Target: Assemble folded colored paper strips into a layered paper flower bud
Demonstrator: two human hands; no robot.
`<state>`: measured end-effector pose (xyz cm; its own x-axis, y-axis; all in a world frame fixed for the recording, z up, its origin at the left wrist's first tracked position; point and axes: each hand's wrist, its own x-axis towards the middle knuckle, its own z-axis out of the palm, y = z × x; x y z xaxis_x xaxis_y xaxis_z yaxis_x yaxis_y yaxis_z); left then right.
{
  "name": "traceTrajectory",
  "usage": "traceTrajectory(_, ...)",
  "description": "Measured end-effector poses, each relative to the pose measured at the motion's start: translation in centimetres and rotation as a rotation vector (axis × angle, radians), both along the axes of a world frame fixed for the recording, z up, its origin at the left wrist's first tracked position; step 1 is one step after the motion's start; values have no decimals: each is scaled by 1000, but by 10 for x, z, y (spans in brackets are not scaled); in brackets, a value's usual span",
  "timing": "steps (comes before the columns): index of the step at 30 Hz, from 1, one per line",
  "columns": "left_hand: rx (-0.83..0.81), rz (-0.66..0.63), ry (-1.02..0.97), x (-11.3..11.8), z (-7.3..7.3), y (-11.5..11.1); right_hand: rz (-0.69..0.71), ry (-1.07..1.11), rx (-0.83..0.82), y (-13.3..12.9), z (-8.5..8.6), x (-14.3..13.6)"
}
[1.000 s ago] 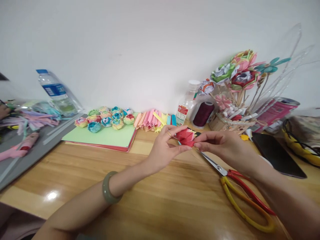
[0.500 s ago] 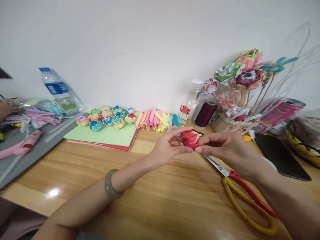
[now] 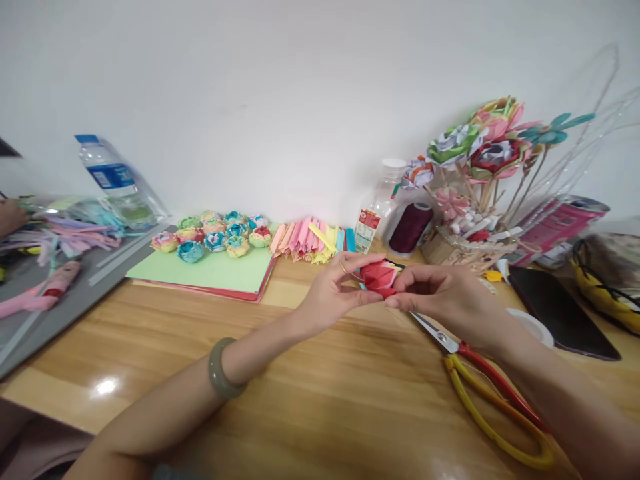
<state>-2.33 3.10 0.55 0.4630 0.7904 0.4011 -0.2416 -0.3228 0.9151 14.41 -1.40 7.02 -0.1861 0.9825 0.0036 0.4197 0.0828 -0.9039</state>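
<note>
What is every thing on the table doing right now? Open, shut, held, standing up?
Red paper flower: pinched between both hands.
Left hand: gripping the flower.
Right hand: gripping the flower.
Scissors: lying flat; blades partly hidden.
Water bottle: capped, leaning.
Thread spool: upright.
Small paper flowers: resting on green paper.

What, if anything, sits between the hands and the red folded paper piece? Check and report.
Nothing visible does. The left hand and right hand both pinch the red folded paper piece directly, fingertips on it, above the wooden table. The scissors lie on the table below the right hand, apart from the piece.
</note>
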Motion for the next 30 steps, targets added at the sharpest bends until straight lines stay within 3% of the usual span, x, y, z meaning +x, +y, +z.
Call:
traceTrajectory(5,7,19,4,-1,-1,1,18,-63,81,0,1,4)
traceTrajectory(14,-79,59,-2,2,2,-4,-22,-38,46,3,-8,0)
traceTrajectory(21,-498,-46,-60,-3,14,-8,-125,15,137,0,-2,2)
traceTrajectory(26,-672,-225,-93,-3,14,-8,-49,59,185,-3,0,-3)
traceTrajectory(30,-766,-300,-11,0,8,-6,-56,-13,345,-4,-3,-2)
